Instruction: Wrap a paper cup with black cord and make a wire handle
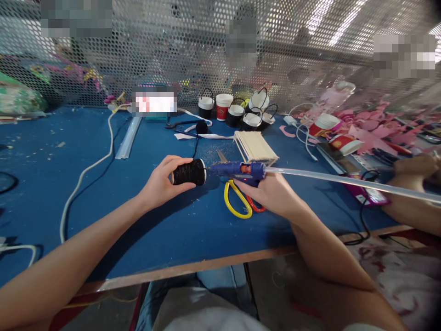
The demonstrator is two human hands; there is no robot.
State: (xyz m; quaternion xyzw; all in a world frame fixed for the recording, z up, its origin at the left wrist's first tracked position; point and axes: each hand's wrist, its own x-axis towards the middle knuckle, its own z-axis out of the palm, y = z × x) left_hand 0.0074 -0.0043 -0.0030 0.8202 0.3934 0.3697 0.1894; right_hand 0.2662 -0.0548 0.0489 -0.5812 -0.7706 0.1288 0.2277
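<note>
My left hand [161, 178] is closed around a small paper cup wrapped in black cord [189, 173]. The cup lies sideways in the fingers, its white rim facing right. A blue hot glue gun [253, 170] is gripped in my right hand [277, 193], with a long clear glue stick [320, 176] running out of its back. The nozzle points left and meets or nearly meets the cup's rim; I cannot tell which. Beneath the gun, scissors [226, 207] with one yellow and one red handle lie on the blue table [165, 243].
Behind are a bundle of pale sticks [257, 146], pliers [184, 124] and several black-wrapped cups [234, 116]. Clear glue sticks [128, 138] and a white cable [82, 177] lie left. Pink cutouts [375, 131], a phone [332, 158] and another person's arm [408, 197] are right.
</note>
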